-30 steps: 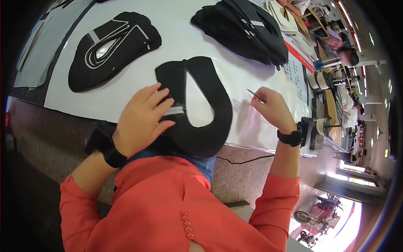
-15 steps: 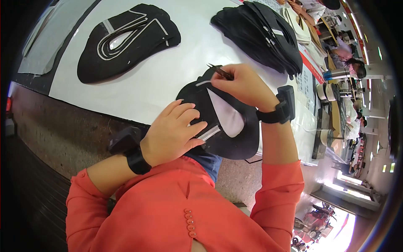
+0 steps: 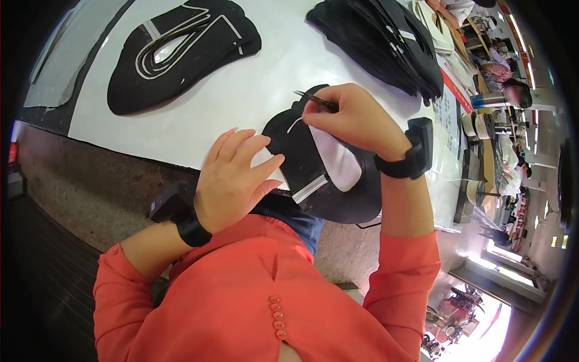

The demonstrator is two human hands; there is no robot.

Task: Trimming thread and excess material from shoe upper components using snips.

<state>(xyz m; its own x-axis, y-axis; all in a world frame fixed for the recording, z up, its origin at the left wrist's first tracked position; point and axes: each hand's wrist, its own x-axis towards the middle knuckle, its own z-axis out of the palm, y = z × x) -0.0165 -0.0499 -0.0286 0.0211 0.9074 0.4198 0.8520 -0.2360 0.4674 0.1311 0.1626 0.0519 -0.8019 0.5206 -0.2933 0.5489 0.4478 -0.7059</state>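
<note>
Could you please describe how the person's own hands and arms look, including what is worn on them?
The left hand and right hand wear no gloves. The left wrist has a black band with a dark, boxy device; the right has a matching strap and black module. The left sleeve and right sleeve are plain coral red, leaving the forearms partly uncovered.

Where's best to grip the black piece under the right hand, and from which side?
Probably the rounded near edge of the black piece, pinched from the person's side: it seems to overhang the table, while the right hand with tweezers partly covers the far end.
</note>
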